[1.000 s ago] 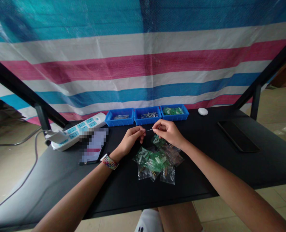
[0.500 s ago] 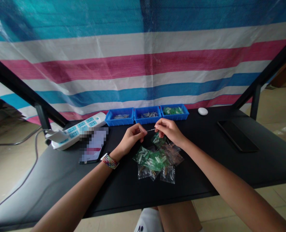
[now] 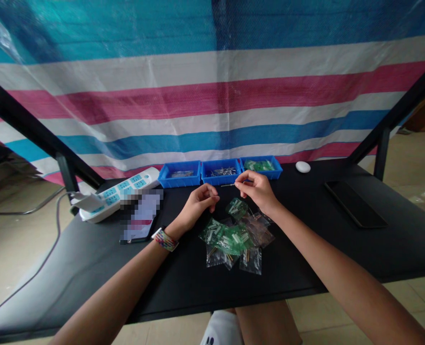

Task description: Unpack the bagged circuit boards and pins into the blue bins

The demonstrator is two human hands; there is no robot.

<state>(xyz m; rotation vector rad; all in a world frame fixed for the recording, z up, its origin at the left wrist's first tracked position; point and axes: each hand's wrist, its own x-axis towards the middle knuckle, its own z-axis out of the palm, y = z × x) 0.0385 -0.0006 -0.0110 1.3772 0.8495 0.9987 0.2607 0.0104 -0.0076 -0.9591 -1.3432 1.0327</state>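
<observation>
My right hand [image 3: 255, 189] pinches a thin metal pin [image 3: 227, 185] between thumb and fingertips. The pin points left, just in front of the middle blue bin [image 3: 221, 178], which holds many similar pins. My left hand [image 3: 200, 203] is a short way left of the pin, apart from it, with its fingers curled toward the thumb; whether something small is between them is hidden. Below the hands lies a pile of small plastic bags: green bags [image 3: 230, 238] with pale pieces inside, and clear bags [image 3: 251, 261] with brass-coloured pieces.
A left blue bin [image 3: 179, 181] holds small clear items, and a right blue bin [image 3: 261, 168] holds green bags. On the left lie a power strip [image 3: 117, 194] and a phone [image 3: 142, 215]. A white oval object [image 3: 303, 166] and a dark phone [image 3: 355, 204] lie right.
My right hand has drawn the pin away from my left fingertips, slightly up and right. A gap now shows between the pin and my left hand, which has barely moved.
</observation>
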